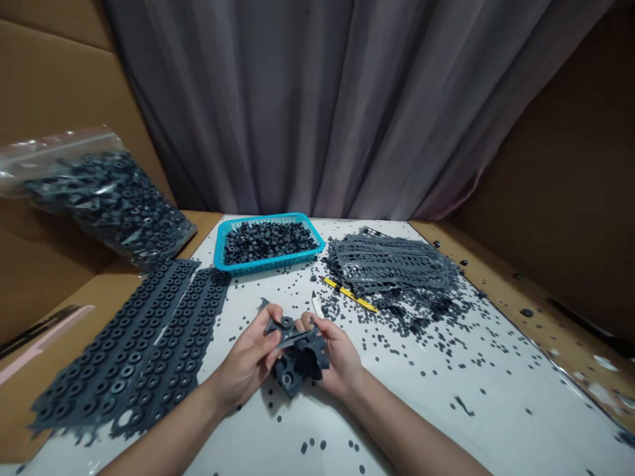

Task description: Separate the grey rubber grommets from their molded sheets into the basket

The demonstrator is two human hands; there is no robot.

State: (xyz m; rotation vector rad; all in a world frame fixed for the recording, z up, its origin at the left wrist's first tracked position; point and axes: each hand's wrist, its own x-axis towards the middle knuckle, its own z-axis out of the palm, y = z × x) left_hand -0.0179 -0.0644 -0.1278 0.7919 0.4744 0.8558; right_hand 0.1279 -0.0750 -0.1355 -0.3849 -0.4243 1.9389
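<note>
A crumpled piece of dark grey rubber sheet (296,360) with moulded rings is held between both hands over the white table top (446,410). My left hand (247,363) is closed on its left side, thumb on top near one ring. Closed on the right side is my right hand (337,357), fingers curled round the sheet. A flat sheet of the same rubber rings (133,350) lies to the left of my hands. Straight beyond them stands a turquoise basket (223,231) filled with loose black rings.
A stack of punched-out grey sheets (391,264) lies at the back right, with a yellow-handled knife (347,294) in front of it. Small black scraps litter the table. A clear bag of black rings (109,198) leans at the left. Cardboard walls and a grey curtain enclose the space.
</note>
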